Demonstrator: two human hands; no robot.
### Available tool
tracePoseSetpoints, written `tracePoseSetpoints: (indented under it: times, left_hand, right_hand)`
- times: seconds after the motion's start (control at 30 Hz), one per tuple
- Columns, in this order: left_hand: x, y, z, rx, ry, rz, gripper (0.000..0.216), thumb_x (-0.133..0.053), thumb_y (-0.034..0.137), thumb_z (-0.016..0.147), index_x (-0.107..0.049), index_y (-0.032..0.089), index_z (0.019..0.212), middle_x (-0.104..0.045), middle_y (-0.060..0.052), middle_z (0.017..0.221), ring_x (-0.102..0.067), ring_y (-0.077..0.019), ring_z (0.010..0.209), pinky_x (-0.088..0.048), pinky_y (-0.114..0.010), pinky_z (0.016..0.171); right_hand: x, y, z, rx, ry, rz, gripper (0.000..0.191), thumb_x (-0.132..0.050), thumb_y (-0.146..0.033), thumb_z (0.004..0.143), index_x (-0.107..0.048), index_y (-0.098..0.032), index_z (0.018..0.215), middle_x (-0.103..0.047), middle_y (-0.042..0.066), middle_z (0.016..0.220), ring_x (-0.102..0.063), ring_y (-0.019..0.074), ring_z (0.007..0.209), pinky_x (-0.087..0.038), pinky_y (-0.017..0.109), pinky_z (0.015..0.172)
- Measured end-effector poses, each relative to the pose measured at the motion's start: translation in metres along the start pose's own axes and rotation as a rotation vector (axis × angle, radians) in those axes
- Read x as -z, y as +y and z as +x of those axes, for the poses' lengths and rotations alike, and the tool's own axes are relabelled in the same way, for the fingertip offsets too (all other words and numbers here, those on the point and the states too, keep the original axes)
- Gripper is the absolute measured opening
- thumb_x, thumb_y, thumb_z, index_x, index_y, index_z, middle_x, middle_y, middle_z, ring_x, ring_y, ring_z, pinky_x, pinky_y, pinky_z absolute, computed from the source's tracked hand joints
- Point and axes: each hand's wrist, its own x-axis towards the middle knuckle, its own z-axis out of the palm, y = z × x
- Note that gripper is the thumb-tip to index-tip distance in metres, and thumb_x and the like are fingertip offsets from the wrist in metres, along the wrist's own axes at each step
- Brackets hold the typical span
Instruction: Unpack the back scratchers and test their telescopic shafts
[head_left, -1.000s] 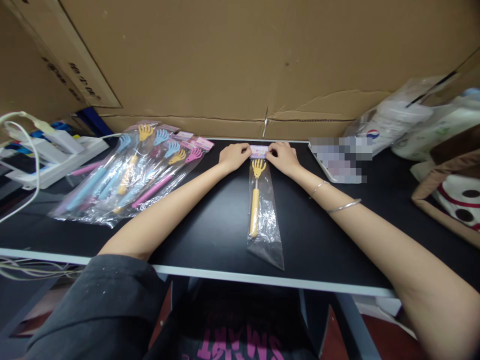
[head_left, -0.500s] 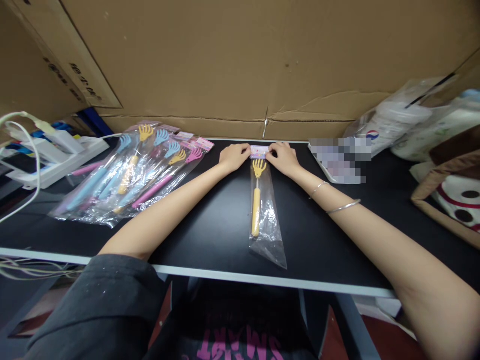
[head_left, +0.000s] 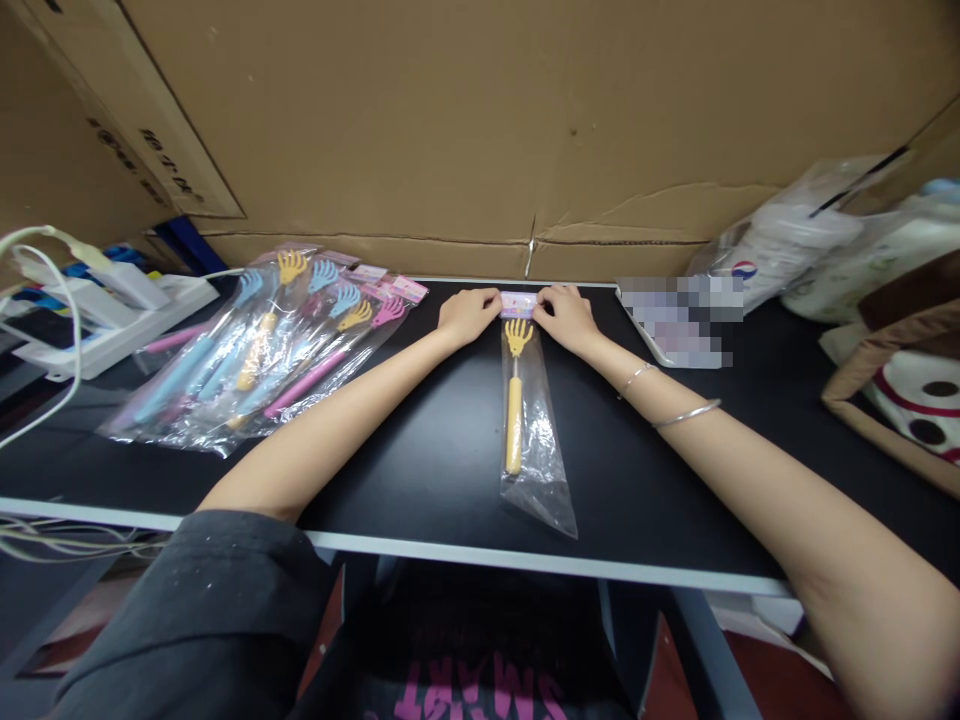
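Note:
A yellow hand-shaped back scratcher (head_left: pixel 514 400) lies in a clear plastic bag (head_left: pixel 541 450) in the middle of the black table (head_left: pixel 420 450). A pink header card (head_left: pixel 518 302) caps the bag's far end. My left hand (head_left: pixel 466 314) pinches the card's left side with closed fingers. My right hand (head_left: pixel 568 315) pinches its right side the same way. Two thin bangles sit on my right wrist.
A pile of bagged scratchers in blue, pink and yellow (head_left: pixel 262 345) lies at the left. A white power strip with cables (head_left: pixel 112 305) is at the far left. Cardboard (head_left: pixel 480 130) walls the back. Plastic bags (head_left: pixel 795 240) and a brown cushion (head_left: pixel 907 390) crowd the right.
The near end of the bag has drifted slightly to the right. Both hands stay pinched on the header card.

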Motion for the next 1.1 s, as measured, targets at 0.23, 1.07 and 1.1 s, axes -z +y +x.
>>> tracePoseSetpoints:
  times: [0.23,1.07,1.1]
  left_hand:
    - [0.0004,0.0015,-0.0002,0.007,-0.010,-0.002,0.033,-0.036,0.034,0.091,-0.066,0.023,0.084,-0.071,-0.004,0.090,-0.064,-0.0238,0.091,-0.039,-0.026,0.070]
    - [-0.0052,-0.0033,0.0033,-0.192,-0.059,-0.394,0.036,-0.051,0.029,0.087,-0.053,0.027,0.123,-0.070,0.002,0.092,-0.065,-0.0151,0.081,-0.045,-0.023,0.074]
    - [-0.0053,-0.0034,0.0032,-0.197,-0.061,-0.405,0.038,-0.051,0.029,0.086,-0.052,0.027,0.124,-0.069,0.002,0.089,-0.065,-0.0151,0.079,-0.044,-0.023,0.073]
  right_hand:
    - [-0.0019,0.0013,-0.0003,0.005,0.020,0.032,0.013,-0.045,-0.027,0.082,-0.056,-0.020,0.078,-0.063,0.011,0.098,-0.048,0.0313,0.104,-0.037,0.045,0.084]
    - [0.0025,0.0065,-0.0001,0.051,0.110,0.701,0.029,-0.056,-0.040,0.077,-0.045,-0.023,0.098,-0.063,0.002,0.084,-0.062,0.0181,0.085,-0.046,0.034,0.078]
    - [0.0042,0.0048,0.0003,0.052,0.117,0.730,0.031,-0.056,-0.043,0.078,-0.045,-0.023,0.099,-0.064,0.003,0.086,-0.062,0.0185,0.087,-0.046,0.034,0.079]
